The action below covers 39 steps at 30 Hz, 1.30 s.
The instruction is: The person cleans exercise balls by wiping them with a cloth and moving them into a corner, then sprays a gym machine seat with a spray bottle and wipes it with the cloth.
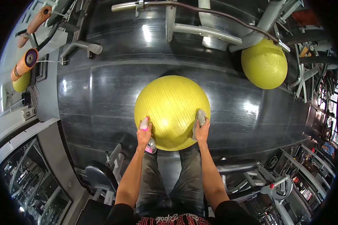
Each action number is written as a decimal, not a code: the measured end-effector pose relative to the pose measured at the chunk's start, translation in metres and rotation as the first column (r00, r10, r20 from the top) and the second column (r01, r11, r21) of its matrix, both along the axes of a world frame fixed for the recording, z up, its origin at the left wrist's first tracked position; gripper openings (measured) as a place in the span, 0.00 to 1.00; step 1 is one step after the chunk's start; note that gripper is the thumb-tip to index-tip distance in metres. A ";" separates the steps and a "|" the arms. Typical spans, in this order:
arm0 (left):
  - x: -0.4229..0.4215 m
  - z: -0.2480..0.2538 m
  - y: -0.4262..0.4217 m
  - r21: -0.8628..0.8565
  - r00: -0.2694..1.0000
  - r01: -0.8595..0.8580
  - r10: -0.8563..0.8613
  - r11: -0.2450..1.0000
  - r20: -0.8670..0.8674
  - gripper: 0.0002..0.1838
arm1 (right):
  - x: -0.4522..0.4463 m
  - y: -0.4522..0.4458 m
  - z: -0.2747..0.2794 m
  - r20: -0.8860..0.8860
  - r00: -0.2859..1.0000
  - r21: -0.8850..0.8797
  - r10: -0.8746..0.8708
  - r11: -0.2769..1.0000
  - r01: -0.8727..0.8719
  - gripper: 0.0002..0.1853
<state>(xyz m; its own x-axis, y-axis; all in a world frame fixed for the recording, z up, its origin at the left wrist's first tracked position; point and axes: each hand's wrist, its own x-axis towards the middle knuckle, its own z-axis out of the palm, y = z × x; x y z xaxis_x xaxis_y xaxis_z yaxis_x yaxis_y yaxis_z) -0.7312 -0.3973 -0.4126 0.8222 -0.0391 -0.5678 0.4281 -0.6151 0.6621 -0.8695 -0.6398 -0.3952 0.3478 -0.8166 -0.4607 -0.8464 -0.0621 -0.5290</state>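
Note:
A large yellow exercise ball (172, 108) rests on the dark floor in front of my legs. At its lower left, my left hand (143, 135) is wrapped round a clear spray bottle (151, 146) with a white and pink trigger head. My right hand (202, 131) grips a grey cloth (200, 117) against the ball's right side. The fingers of both hands are partly hidden by what they hold.
A second yellow ball (264, 64) stands at the upper right beside a metal frame. A curved barbell (214, 13) crosses the top. A padded bench (101, 176) is at lower left, another machine (236, 166) at lower right. A mirror (35, 176) stands left.

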 end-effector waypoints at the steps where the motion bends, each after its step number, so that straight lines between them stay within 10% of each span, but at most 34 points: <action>1: 0.007 0.025 -0.005 -0.072 0.993 -0.067 0.060 0.995 -0.097 0.24 | 0.001 0.007 0.002 -0.001 1.000 0.024 0.011 1.000 -0.011 0.28; 7: -0.015 0.072 0.034 -0.269 0.983 0.161 -0.180 0.949 -0.047 0.15 | 0.000 0.019 0.001 -0.136 0.990 0.102 0.047 0.994 -0.033 0.30; 13: -0.055 0.152 0.044 -0.260 0.953 -0.082 -0.001 0.962 -0.302 0.06 | -0.009 0.029 -0.004 -0.206 0.978 0.152 0.028 0.988 0.004 0.31; 15: -0.071 0.159 0.054 -0.152 0.989 0.142 -0.136 0.978 0.053 0.10 | -0.009 0.039 -0.001 -0.223 0.974 0.152 0.031 0.988 0.003 0.31; 18: -0.075 0.186 0.053 -0.069 0.985 0.148 -0.141 0.987 0.102 0.11 | -0.004 0.046 -0.006 -0.217 0.975 0.124 0.049 0.992 -0.022 0.32; 39: -0.112 0.192 -0.008 0.004 0.986 -0.055 0.053 0.998 0.159 0.13 | -0.042 0.027 -0.010 -0.227 0.943 0.289 0.243 0.941 -0.173 0.36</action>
<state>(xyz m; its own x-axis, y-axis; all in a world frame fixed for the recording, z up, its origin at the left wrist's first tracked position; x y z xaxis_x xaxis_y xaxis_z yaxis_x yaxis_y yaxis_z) -0.8432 -0.4051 -0.2208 0.9025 0.0123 -0.4305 0.3511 -0.5999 0.7189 -0.9114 -0.6124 -0.4052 0.3387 -0.5765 -0.7436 -0.9376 -0.1410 -0.3178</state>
